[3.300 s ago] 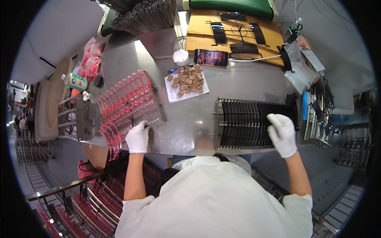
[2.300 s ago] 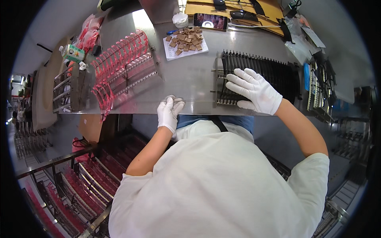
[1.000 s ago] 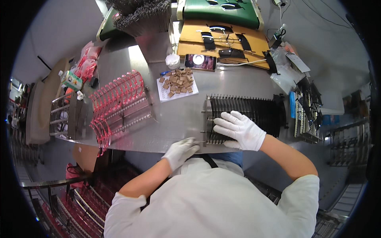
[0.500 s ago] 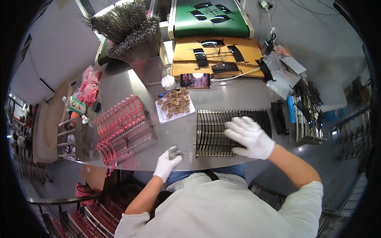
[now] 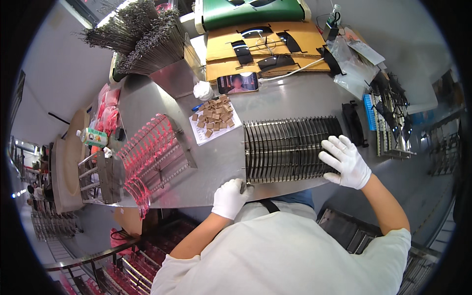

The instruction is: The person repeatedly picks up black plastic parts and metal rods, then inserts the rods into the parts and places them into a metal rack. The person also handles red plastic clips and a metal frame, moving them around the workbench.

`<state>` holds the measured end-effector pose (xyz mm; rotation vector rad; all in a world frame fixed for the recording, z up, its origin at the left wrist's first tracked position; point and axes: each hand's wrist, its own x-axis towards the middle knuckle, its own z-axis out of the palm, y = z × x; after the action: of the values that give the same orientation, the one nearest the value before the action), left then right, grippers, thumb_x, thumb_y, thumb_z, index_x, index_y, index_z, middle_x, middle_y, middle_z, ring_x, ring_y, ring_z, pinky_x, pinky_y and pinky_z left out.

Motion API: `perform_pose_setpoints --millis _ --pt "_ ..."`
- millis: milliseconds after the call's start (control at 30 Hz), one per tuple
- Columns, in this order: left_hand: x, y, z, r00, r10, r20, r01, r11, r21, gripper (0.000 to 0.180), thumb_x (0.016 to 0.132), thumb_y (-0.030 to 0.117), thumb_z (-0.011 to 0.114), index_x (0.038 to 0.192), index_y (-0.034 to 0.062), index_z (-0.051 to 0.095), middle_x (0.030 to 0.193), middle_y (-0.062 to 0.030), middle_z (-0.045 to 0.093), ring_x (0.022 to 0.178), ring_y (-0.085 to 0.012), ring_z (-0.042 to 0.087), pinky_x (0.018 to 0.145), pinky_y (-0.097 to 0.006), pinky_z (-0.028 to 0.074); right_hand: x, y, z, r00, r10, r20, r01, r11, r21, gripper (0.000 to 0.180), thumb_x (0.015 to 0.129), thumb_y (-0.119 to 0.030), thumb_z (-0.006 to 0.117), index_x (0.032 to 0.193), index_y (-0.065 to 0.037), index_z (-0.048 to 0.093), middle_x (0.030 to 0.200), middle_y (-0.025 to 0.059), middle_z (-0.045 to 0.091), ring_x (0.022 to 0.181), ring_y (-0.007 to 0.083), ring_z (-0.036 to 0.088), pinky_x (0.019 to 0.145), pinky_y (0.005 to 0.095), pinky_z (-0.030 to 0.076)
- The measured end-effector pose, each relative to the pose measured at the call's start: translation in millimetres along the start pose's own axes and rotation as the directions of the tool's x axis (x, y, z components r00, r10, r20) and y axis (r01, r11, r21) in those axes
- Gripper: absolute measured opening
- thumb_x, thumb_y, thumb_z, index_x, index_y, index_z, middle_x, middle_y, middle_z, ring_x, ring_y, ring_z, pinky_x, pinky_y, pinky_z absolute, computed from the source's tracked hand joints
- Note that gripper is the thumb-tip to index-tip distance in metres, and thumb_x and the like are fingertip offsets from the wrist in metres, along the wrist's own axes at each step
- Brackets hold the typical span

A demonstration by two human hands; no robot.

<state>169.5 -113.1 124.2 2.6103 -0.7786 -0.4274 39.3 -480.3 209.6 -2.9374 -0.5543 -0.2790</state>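
Note:
A metal rack (image 5: pixel 290 157), filled with a row of dark curved lens-like pieces, lies near the table's front edge. My left hand (image 5: pixel 230 199), in a white glove, is closed at the rack's near left corner, thumb and fingertips against the frame. Over the rack's right end, my right hand (image 5: pixel 348 164), also gloved, has its fingers stretched out and somewhat apart, with the fingertips on or just above the last pieces. To the left stands a second rack (image 5: pixel 169 169) with pink-filmed pieces.
Brown square pieces (image 5: pixel 215 117) lie on a white sheet (image 5: pixel 235 125) behind the racks. A phone (image 5: pixel 238 83) rests before cardboard (image 5: pixel 219 69) bearing dark lenses. A metal bin (image 5: pixel 174 73) of wires stands back left. At right are a black piece (image 5: pixel 354 124) and another loaded rack (image 5: pixel 391 123).
My left hand has moved right to the rack's corner. My right hand has slid right, from above the rack's middle to its right end. The whole view has shifted slightly.

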Motion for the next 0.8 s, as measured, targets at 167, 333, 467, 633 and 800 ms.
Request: perform_pose_setpoints --millis 167,333,467,633,800 --pt "4 -11 32 0.978 0.137 -0.157 -0.125 0.988 0.086 0.021 0.087 0.025 0.072 0.081 0.0079 0.061 0.077 -0.0148 0.066 0.072 -0.0369 0.066 0.065 -0.049 0.053 -9 -46 -1 0.996 0.093 -0.012 -0.082 0.928 0.363 0.042 0.071 -0.022 0.078 0.106 -0.003 0.068 0.106 0.0165 0.070 0.087 0.0328 0.069 0.077 0.0433 0.056" --pt "8 -11 35 0.973 0.166 -0.163 -0.160 0.986 0.050 0.021 0.085 0.024 0.071 0.078 0.0085 0.059 0.070 -0.0150 0.063 0.066 -0.0364 0.065 0.063 -0.049 0.054 -30 -128 85 0.795 0.593 0.127 -0.496 0.516 0.698 0.016 0.092 -0.012 0.066 0.097 0.000 0.075 0.082 0.0125 0.074 0.075 0.0254 0.071 0.074 0.0360 0.058" --pt "25 -2 13 0.997 0.052 0.054 -0.051 0.999 -0.012 0.021 0.084 0.026 0.070 0.085 0.0056 0.064 0.081 -0.0204 0.070 0.075 -0.0378 0.070 0.070 -0.050 0.056 -24 -127 147 0.448 0.510 0.734 -0.132 -0.775 0.619 0.029 0.099 -0.011 0.057 0.125 -0.005 0.068 0.117 0.0127 0.073 0.098 0.0200 0.073 0.084 0.0349 0.059" --pt "16 35 -41 0.989 0.146 0.024 -0.145 0.989 -0.033 0.022 0.085 0.028 0.068 0.085 0.0056 0.068 0.071 -0.0205 0.068 0.068 -0.0407 0.068 0.064 -0.050 0.056 19 -98 119 0.596 0.594 0.541 0.207 -0.764 0.611 0.035 0.100 -0.008 0.055 0.135 -0.008 0.054 0.125 0.0126 0.066 0.115 0.0288 0.064 0.107 0.0487 0.047" --pt "41 58 -132 0.931 0.117 0.346 0.016 0.933 -0.359 0.040 0.088 0.032 0.062 0.069 -0.0031 0.062 0.063 -0.0226 0.064 0.061 -0.0409 0.065 0.062 -0.047 0.052 80 -87 11 0.784 0.620 0.017 0.430 -0.564 0.705 0.044 0.097 -0.015 0.062 0.138 -0.017 0.046 0.105 0.0031 0.058 0.117 0.0238 0.057 0.111 0.0485 0.039"
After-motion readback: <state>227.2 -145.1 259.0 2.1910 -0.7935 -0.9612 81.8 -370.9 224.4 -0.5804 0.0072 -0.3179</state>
